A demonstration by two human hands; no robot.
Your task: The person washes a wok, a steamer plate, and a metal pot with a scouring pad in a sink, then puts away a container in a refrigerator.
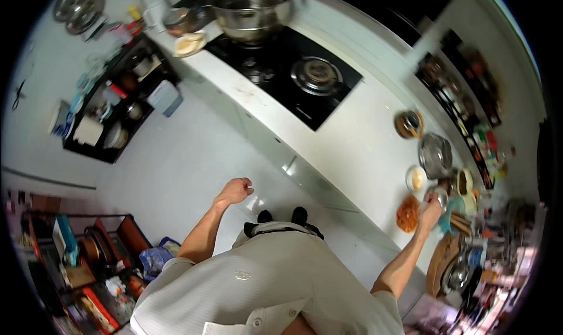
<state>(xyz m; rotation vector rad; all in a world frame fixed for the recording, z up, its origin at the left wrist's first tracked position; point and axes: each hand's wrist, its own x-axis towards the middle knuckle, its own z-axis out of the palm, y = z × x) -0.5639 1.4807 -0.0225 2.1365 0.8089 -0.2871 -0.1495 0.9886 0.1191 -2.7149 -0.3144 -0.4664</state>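
Note:
My left hand (236, 190) hangs over the pale floor with nothing in it, its fingers loosely bent and a little apart. On the right, my right hand (431, 208) is at the near rim of a small shiny bowl (441, 197) on the white counter, and its fingers appear to grip it. Shredded orange food (407, 214) lies just left of that hand. Above it stands a small white bowl (415, 179) with pale yellow contents. A large clear bowl (435, 155) and a jar with a dark lid (408, 124) sit farther back along the wall.
A large steel pot (253, 14) stands on the black gas hob (281, 78). Beyond my right hand are a wooden cutting board (444, 262) and a teal bag (451, 214). Wall racks (462, 128) run above the counter. Low black shelves (118, 102) stand across the floor.

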